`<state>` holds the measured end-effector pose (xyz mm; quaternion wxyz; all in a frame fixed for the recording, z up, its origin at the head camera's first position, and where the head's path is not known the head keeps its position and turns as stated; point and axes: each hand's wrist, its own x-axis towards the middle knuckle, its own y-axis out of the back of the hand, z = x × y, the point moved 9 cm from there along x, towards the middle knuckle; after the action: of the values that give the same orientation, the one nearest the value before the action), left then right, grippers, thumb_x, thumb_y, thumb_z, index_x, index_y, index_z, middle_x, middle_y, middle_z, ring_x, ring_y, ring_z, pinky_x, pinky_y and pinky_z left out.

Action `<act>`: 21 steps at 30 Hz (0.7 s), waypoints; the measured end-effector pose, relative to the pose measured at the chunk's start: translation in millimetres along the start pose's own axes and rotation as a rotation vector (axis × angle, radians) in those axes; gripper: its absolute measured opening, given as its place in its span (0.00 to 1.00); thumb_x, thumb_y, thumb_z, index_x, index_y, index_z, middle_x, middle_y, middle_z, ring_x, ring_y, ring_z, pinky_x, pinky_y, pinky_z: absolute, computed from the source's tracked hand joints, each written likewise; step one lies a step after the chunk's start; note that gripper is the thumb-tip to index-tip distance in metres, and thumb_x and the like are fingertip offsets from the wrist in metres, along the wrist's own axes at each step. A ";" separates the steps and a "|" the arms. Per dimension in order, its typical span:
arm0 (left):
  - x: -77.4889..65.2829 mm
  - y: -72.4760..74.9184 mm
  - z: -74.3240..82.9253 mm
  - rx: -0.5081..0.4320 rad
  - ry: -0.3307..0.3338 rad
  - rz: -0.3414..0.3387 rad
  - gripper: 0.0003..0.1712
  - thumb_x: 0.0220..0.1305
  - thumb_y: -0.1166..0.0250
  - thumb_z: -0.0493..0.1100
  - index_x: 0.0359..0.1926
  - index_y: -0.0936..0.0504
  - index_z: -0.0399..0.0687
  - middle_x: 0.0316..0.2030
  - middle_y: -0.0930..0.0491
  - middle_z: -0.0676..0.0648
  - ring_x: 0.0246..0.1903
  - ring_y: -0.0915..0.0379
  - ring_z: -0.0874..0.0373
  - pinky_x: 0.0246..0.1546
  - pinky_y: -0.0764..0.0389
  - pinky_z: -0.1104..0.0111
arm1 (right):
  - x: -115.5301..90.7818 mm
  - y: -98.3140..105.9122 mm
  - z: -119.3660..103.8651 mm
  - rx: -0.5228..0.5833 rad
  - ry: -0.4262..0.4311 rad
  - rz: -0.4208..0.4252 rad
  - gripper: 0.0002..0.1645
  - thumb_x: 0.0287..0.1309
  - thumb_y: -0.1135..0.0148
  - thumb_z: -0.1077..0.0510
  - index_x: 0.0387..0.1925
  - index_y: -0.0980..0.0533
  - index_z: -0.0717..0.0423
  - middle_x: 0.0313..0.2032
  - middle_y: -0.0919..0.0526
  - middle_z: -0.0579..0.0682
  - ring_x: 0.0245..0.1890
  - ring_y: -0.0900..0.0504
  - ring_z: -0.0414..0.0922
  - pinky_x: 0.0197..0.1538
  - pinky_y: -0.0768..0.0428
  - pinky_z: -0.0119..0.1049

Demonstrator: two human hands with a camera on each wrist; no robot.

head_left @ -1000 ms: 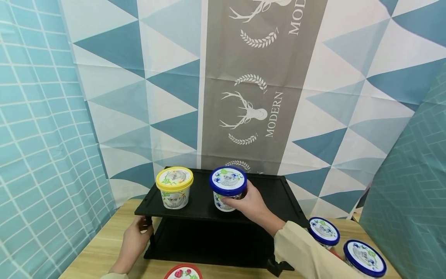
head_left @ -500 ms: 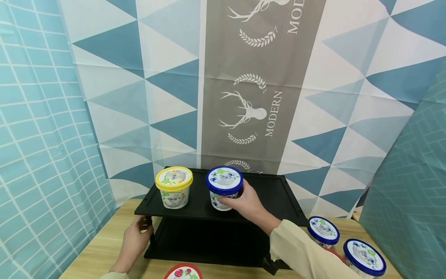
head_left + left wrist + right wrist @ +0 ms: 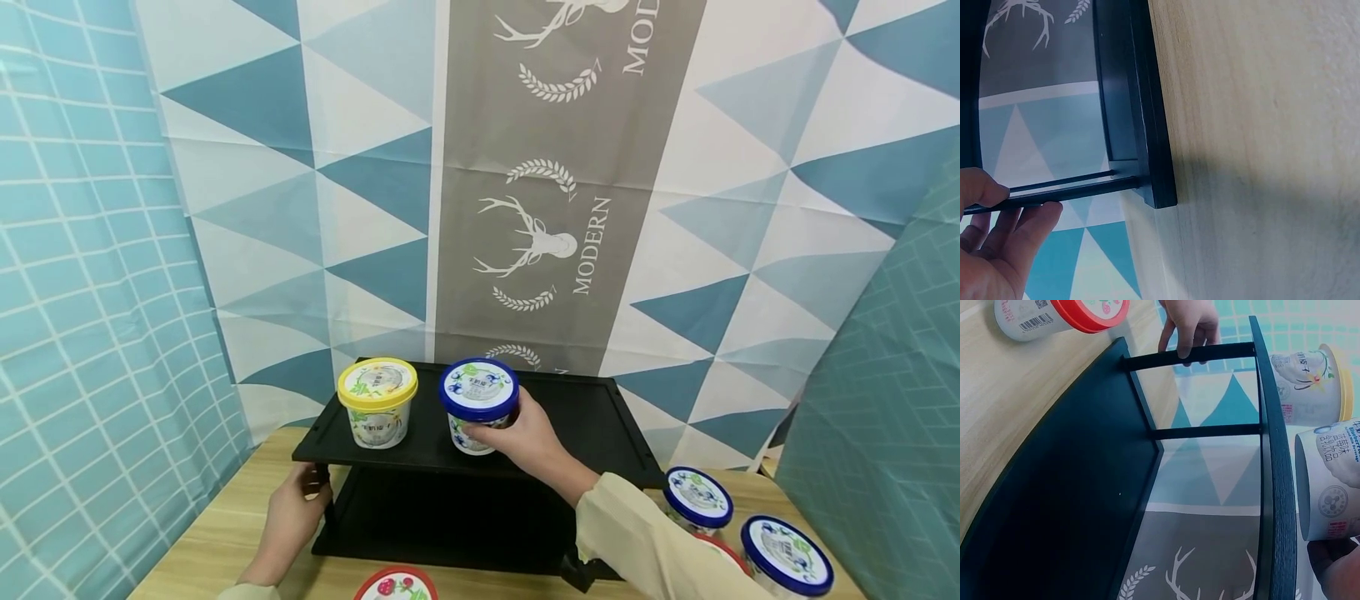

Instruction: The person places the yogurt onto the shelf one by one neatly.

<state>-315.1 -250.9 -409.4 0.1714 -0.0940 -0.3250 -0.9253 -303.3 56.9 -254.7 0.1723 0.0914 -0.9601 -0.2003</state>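
In the head view, my right hand grips a white tub with a blue lid, fingers and thumb around its side. The tub is upright at the front of the upper board of a black two-tier shelf. To its left, a tub with a yellow lid stands on the same board, a narrow gap between them. My left hand holds the shelf's left front post; the left wrist view shows thumb and fingers pinching this slim black post. In the right wrist view, the blue-lidded tub's printed side shows.
Two more blue-lidded tubs stand on the wooden table at the right, a red lid partly behind my sleeve. A red-lidded tub stands before the shelf. Patterned cloth hangs close behind.
My right hand has moved the blue-lidded tub a little to the left, nearer the yellow-lidded one. My left hand keeps its hold on the post.
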 end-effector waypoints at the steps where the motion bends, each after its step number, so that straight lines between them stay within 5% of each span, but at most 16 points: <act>1: 0.0 0.2 0.0 0.000 -0.002 0.002 0.21 0.57 0.48 0.36 0.53 0.34 0.37 0.45 0.26 0.31 0.43 0.27 0.41 0.37 0.22 0.59 | 0.0 -0.4 -0.4 0.001 0.001 0.000 0.43 0.41 0.32 0.54 0.59 0.42 0.55 0.54 0.30 0.54 0.55 0.30 0.51 0.57 0.31 0.49; 21: -1.1 2.7 1.7 0.007 -0.038 0.044 0.20 0.55 0.46 0.34 0.50 0.32 0.35 0.43 0.25 0.31 0.41 0.25 0.41 0.38 0.22 0.59 | 2.5 -8.4 -2.7 0.012 0.027 -0.023 0.43 0.41 0.32 0.55 0.59 0.42 0.54 0.54 0.29 0.54 0.55 0.30 0.51 0.56 0.30 0.48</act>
<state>-313.0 -251.5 -406.9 0.1860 -0.1179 -0.3292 -0.9182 -303.7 47.8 -255.1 0.1826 0.1063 -0.9577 -0.1952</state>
